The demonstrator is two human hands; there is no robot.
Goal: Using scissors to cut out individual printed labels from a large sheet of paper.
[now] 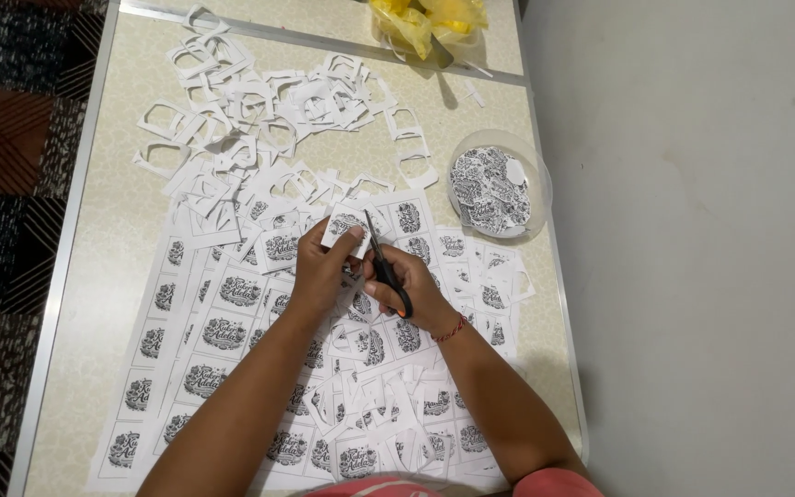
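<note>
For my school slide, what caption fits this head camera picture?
Left hand holds a paper piece; right hand cuts with scissors.

yellow plastic bag [427, 20] at table's far edge | clear round tub [501, 187] of cut-outs | checked rug [6, 138]

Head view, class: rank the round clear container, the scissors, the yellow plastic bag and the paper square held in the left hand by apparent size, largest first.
1. Round clear container
2. Yellow plastic bag, partly cut off by the frame, so unsure against the container
3. Scissors
4. Paper square

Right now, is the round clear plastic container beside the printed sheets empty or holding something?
Holding something: the round clear plastic container has a pile of cut-out black-and-white printed paper pieces inside, covering most of its bottom.
</note>
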